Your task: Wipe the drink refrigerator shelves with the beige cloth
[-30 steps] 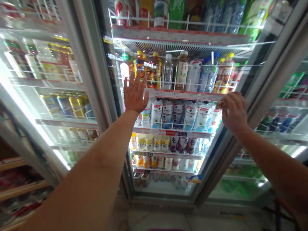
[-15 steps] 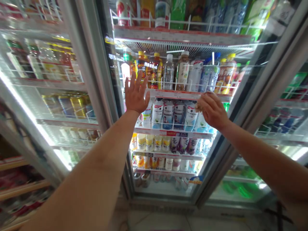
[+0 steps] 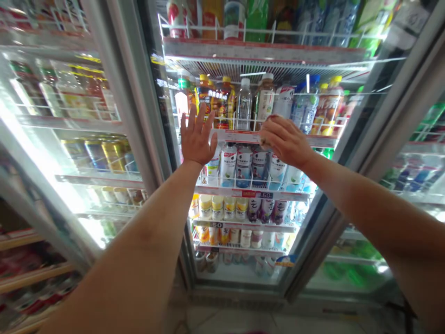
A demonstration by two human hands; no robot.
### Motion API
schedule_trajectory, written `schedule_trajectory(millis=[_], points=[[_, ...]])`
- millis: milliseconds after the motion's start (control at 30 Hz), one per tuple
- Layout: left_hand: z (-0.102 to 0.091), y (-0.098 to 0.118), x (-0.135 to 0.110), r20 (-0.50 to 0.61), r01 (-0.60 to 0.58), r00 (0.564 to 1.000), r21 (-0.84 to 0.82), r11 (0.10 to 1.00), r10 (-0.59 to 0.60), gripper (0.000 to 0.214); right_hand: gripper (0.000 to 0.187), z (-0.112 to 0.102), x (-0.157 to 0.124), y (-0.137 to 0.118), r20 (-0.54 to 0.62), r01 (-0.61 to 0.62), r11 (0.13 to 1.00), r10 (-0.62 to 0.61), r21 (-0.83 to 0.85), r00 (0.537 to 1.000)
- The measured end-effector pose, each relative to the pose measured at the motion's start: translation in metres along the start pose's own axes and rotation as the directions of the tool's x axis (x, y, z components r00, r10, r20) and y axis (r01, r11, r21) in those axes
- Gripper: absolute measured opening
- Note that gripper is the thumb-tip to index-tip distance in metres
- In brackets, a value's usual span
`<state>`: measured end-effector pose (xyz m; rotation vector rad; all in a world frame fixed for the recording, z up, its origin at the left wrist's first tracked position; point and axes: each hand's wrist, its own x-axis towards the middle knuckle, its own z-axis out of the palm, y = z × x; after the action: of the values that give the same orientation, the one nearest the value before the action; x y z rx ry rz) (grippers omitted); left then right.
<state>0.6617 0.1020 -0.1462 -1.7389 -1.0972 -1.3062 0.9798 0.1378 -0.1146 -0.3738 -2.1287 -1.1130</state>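
I face a lit drinks fridge (image 3: 174, 153) with wire shelves of bottles. My left hand (image 3: 196, 137) is raised with fingers spread and palm forward, flat at the left side of the middle section, in front of orange-capped bottles (image 3: 222, 99). My right hand (image 3: 285, 139) is curled shut at the red-and-white price rail (image 3: 239, 136), just above a row of white bottles (image 3: 243, 162). A small pale thing shows at its fingertips; I cannot make it out. A clear water bottle (image 3: 243, 102) stands between the two hands, one shelf up.
A second glass-fronted section (image 3: 86, 139) with cans and bottles stands to the left, another (image 3: 410, 176) to the right. Lower shelves hold small yellow and purple bottles (image 3: 239, 206). Wooden shelving (image 3: 31, 273) is at the bottom left. The floor (image 3: 243, 320) is pale tile.
My right hand has moved left and slightly up, from the right door frame across the white bottles to the price rail. My left hand has stayed put.
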Motion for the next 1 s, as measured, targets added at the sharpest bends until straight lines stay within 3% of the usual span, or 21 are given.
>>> schedule_trajectory(millis=[100,167,200,233,300,367,433,500,567,633,667,700,733,833,900,933,1000], points=[[0.0,0.0,0.0,0.002,0.004,1.0,0.011,1.0,-0.004,0.064,0.042,-0.008,0.031,0.019,-0.092,-0.239,0.97,0.234,-0.038,0.968],[0.0,0.0,0.0,0.005,0.008,1.0,0.019,1.0,-0.008,0.064,0.042,-0.011,0.054,0.029,-0.214,-0.457,0.888,0.438,-0.048,0.873],[0.0,0.0,0.0,0.006,0.008,1.0,0.021,1.0,-0.009,0.064,0.043,-0.01,0.063,0.031,-0.255,-0.524,0.85,0.497,-0.049,0.83],[0.0,0.0,0.0,0.005,0.009,1.0,0.021,1.0,-0.009,0.064,0.045,-0.008,0.071,0.03,-0.268,-0.541,0.839,0.511,-0.051,0.817],[-0.001,0.001,0.0,0.002,0.01,1.0,0.018,1.0,-0.01,0.064,0.047,-0.001,0.079,0.022,-0.185,-0.421,0.905,0.404,-0.062,0.896],[-0.001,0.001,0.0,0.001,0.008,1.0,0.015,1.0,-0.008,0.063,0.048,0.005,0.079,0.011,-0.019,-0.166,0.986,0.165,-0.022,0.986],[-0.001,0.001,0.0,0.002,0.006,1.0,0.02,1.0,-0.006,0.063,0.048,0.011,0.075,0.003,0.066,0.019,0.998,-0.023,0.062,0.998],[-0.001,0.0,0.0,0.01,0.004,1.0,0.023,1.0,-0.004,0.064,0.046,0.016,0.071,0.003,0.01,0.029,0.993,-0.031,0.114,0.999],[0.001,-0.002,0.0,0.017,0.001,1.0,0.028,1.0,-0.001,0.065,0.047,0.022,0.067,0.007,-0.164,-0.107,0.986,0.128,0.129,0.978],[0.002,-0.005,0.001,0.02,-0.008,1.0,0.046,0.999,0.007,0.066,0.048,0.028,0.065,0.013,-0.364,-0.282,0.948,0.318,0.149,0.875],[0.003,-0.006,0.001,0.023,-0.012,1.0,0.056,0.998,0.011,0.066,0.049,0.03,0.065,0.014,-0.434,-0.342,0.926,0.378,0.161,0.818],[0.004,-0.007,0.001,0.025,-0.015,1.0,0.067,0.998,0.013,0.067,0.05,0.031,0.064,0.015,-0.465,-0.363,0.917,0.397,0.164,0.791],[0.004,-0.007,0.001,0.028,-0.014,1.0,0.076,0.997,0.012,0.068,0.05,0.031,0.064,0.014,-0.451,-0.342,0.927,0.375,0.156,0.81],[0.004,-0.007,0.002,0.046,-0.011,0.999,0.105,0.994,0.006,0.074,0.05,0.026,0.064,0.005,-0.172,-0.06,0.99,0.082,0.128,0.982],[0.004,-0.005,0.002,0.051,-0.016,0.999,0.119,0.993,0.01,0.078,0.049,0.021,0.064,-0.001,0.026,0.114,0.983,-0.119,0.147,0.993],[0.003,-0.005,0.002,0.055,-0.017,0.998,0.121,0.993,0.01,0.079,0.047,0.019,0.064,-0.003,0.071,0.135,0.98,-0.146,0.149,0.987],[0.003,-0.004,0.003,0.056,-0.013,0.998,0.12,0.993,0.006,0.08,0.047,0.019,0.065,-0.005,0.026,0.031,0.991,-0.035,0.126,0.999]])
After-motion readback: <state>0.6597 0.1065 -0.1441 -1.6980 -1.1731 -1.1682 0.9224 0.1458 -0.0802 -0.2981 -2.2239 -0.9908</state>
